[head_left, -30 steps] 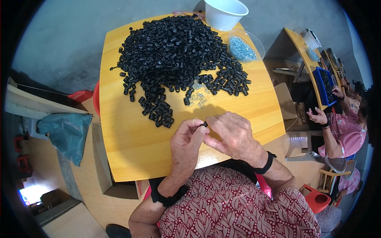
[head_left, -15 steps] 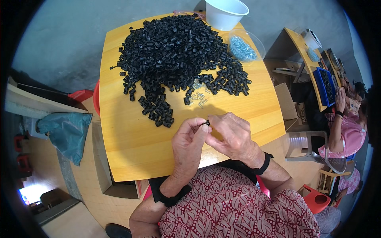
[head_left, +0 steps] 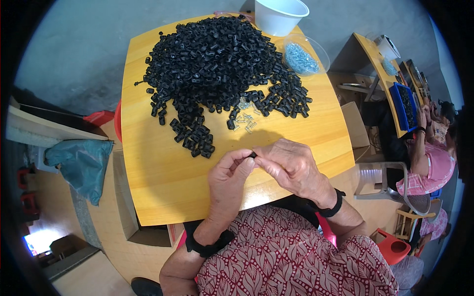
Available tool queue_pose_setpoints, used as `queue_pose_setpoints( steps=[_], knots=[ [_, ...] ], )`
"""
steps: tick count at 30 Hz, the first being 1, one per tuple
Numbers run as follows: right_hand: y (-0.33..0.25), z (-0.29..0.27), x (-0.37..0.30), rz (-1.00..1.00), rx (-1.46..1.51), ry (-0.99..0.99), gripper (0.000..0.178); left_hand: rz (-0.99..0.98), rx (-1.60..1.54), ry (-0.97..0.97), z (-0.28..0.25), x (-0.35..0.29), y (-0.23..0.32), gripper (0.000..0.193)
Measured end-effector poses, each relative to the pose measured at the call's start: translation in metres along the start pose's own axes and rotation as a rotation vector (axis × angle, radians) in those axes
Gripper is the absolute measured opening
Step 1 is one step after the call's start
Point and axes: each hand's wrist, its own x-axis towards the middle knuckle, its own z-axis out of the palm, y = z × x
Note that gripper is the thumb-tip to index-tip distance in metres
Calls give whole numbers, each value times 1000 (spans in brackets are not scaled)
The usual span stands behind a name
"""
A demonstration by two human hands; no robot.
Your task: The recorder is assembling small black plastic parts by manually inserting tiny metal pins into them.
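Observation:
Over the near part of the yellow table (head_left: 163, 192), my two hands meet at a small black plastic piece (head_left: 253, 155). My left hand (head_left: 228, 180) pinches it between thumb and forefinger. From the other side, my right hand (head_left: 292, 165) closes thumb and fingers at the same piece; whether a tiny part is also between them is hidden. Beyond my hands lies a large heap of similar short black tubular pieces (head_left: 207, 64). At the heap's near edge is a scatter of tiny silvery metal parts (head_left: 245, 121).
A clear round tub (head_left: 301, 60) of silvery parts and a white bucket (head_left: 280, 17) stand at the table's far right. A cardboard box (head_left: 129, 197) is below the left edge. Two people sit at right, near a table with a blue crate (head_left: 406, 106).
Both hands have shifted slightly left with the black piece, whose angle between the fingertips has changed. The heap and scattered metal parts look the same.

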Motion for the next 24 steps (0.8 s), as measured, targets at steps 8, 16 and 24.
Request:
queue_pose_setpoints(
  steps=[8,16,24],
  knots=[
    [-2,0,-3,125,20,150,15,16,36,-61,6,-2,0,21],
    [2,14,-13,60,-38,273,19,11,-27,-36,9,-4,0,20],
    [-2,11,-10,-1,-98,291,19,78,122,-48,10,-5,-1,19]
  ],
)
